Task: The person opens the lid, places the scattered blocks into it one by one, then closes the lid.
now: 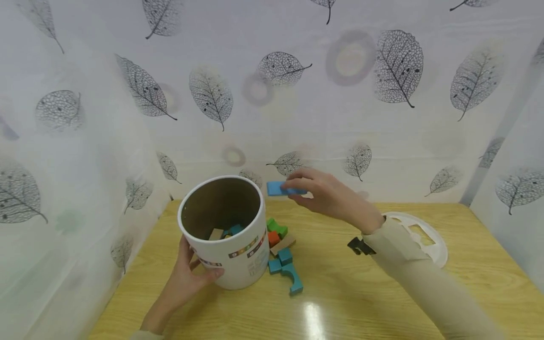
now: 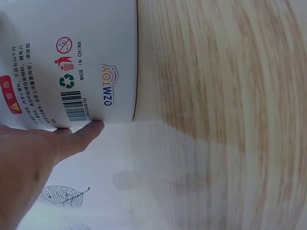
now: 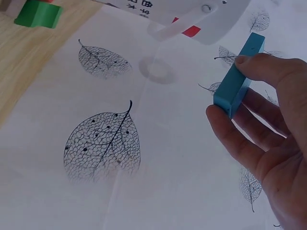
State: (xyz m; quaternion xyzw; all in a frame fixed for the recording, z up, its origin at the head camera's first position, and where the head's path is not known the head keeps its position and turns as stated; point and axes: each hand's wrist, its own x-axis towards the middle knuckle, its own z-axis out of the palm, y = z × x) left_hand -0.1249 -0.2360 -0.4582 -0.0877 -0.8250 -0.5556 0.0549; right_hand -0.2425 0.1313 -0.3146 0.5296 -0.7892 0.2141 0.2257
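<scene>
Evenly blue — a slim block

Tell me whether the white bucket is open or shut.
Open: nothing covers the white bucket, blocks show inside, and a white lid lies apart.

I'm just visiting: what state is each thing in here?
White bucket: open at the top, blocks inside.
White lid with cut-outs: off, lying on the table.
Blue block: raised off the table.
Loose blocks: lying on table beside bucket.
Left hand: holding the bucket's side.
Right hand: pinching the blue block.
</scene>
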